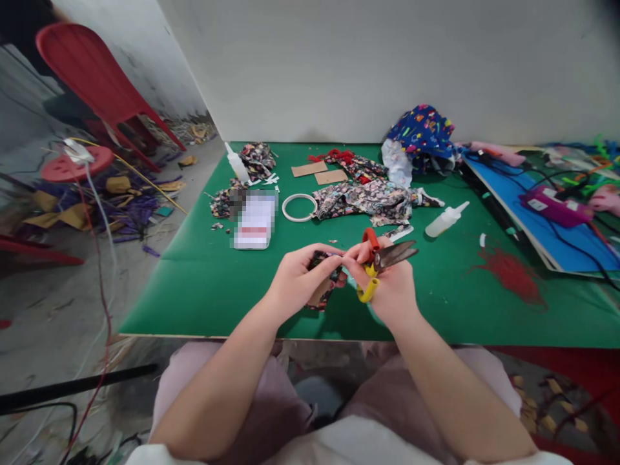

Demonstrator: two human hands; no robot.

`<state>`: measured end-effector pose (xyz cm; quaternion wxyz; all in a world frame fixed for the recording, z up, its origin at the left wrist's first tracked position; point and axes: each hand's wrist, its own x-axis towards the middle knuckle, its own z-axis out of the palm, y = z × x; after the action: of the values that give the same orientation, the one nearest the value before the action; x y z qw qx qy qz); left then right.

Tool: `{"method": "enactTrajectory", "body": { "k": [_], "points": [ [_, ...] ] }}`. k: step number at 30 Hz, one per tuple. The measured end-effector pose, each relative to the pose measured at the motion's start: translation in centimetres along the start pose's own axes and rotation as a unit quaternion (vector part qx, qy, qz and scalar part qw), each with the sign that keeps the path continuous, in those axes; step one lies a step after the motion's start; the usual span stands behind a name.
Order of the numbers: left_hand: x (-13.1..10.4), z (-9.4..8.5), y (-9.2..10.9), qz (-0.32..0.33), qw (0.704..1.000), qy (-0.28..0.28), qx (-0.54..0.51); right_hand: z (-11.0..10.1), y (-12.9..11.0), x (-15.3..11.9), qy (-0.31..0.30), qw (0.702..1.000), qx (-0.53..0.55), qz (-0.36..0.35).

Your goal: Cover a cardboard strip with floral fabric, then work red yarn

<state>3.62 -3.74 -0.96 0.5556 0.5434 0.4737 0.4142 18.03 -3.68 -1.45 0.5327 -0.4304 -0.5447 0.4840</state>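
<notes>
My left hand (298, 281) is closed on a small dark floral fabric piece (320, 303) with a brown card-like face, held just above the front part of the green table. My right hand (394, 290) has a pair of scissors (393, 254) tucked in it, one handle loop red and the other yellow, blades pointing right. The right thumb and fingertips meet the left fingertips at the fabric's upper edge. What lies between those fingertips is too small to make out. Beyond the hands are a floral cloth (368, 199) and a white ring (299, 208).
On the green table (194, 290) lie a phone (255, 219), two brown cards (310, 168), squeeze bottles (443, 221) and fabric scraps (256, 158). Red threads (513, 274) and a blue board (542, 219) with cables are at right. A red chair (92, 71) stands at left.
</notes>
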Motion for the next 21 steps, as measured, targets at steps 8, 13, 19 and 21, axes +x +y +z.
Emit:
{"method": "enactTrajectory", "body": {
  "k": [8,13,19,21],
  "points": [
    [-0.23,-0.5,0.08,0.064,0.987,0.065,0.135,0.11,-0.18,0.0,-0.011,0.999,0.035,0.021],
    [-0.12,-0.75,-0.22,0.072,0.991,0.027,0.109,0.15,0.02,0.04,-0.024,0.996,0.066,0.045],
    [-0.35,-0.6,-0.46,0.068,0.992,0.026,0.099,-0.36,0.4,-0.16,-0.028,0.999,-0.008,-0.025],
    [-0.39,-0.53,-0.58,0.078,0.991,0.035,0.099,-0.44,0.4,-0.21,-0.025,0.999,-0.012,-0.036]
  ]
}}
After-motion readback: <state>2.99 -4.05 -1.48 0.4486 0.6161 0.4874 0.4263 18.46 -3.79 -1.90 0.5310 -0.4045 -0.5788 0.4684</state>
